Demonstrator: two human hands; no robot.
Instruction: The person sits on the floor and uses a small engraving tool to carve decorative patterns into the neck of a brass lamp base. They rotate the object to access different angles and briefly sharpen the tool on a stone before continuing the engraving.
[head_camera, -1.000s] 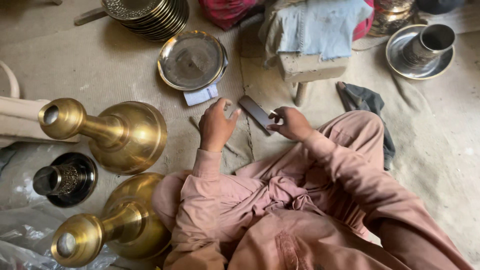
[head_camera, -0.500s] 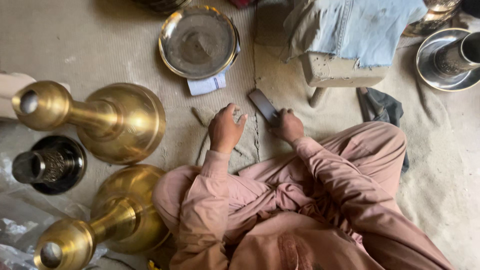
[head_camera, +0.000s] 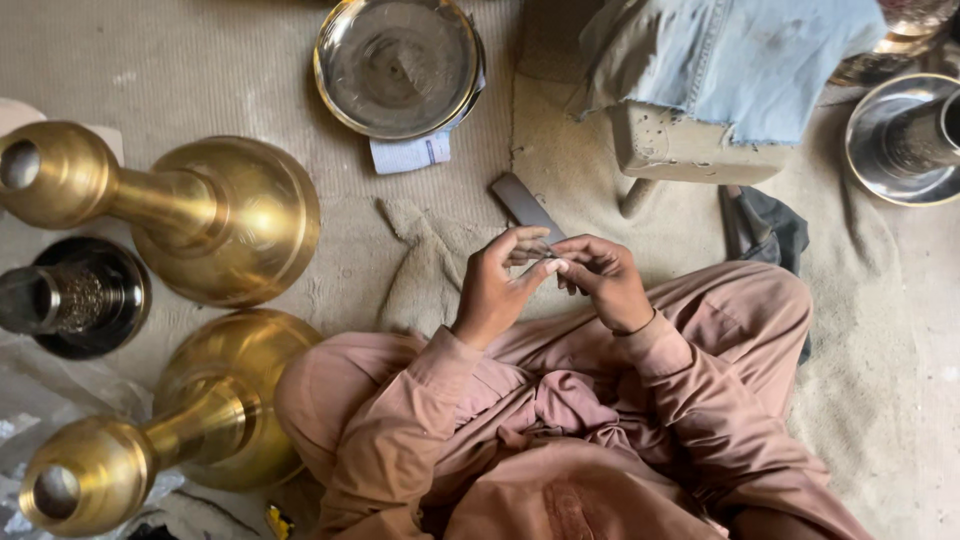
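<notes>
Worn beige woven floor covering (head_camera: 200, 60) bears two polished brass long-necked vases (head_camera: 190, 215), a round shallow metal dish (head_camera: 398, 65) and a folded white cloth (head_camera: 410, 153).

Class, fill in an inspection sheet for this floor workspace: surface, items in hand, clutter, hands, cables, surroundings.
Surface: beige floor mat, worn and dusty.
Items in hand: flat dark strip, held at its near end between both hands.
Clutter: folded white paper under the round metal tray; dark rag; crumpled beige cloth.
Hands: left hand and right hand meet at the fingertips above the lap.
Cables: nothing seen.
Surroundings: two brass vases lying on their sides, dark ringed base, small stool with denim cloth, steel dish.
</notes>
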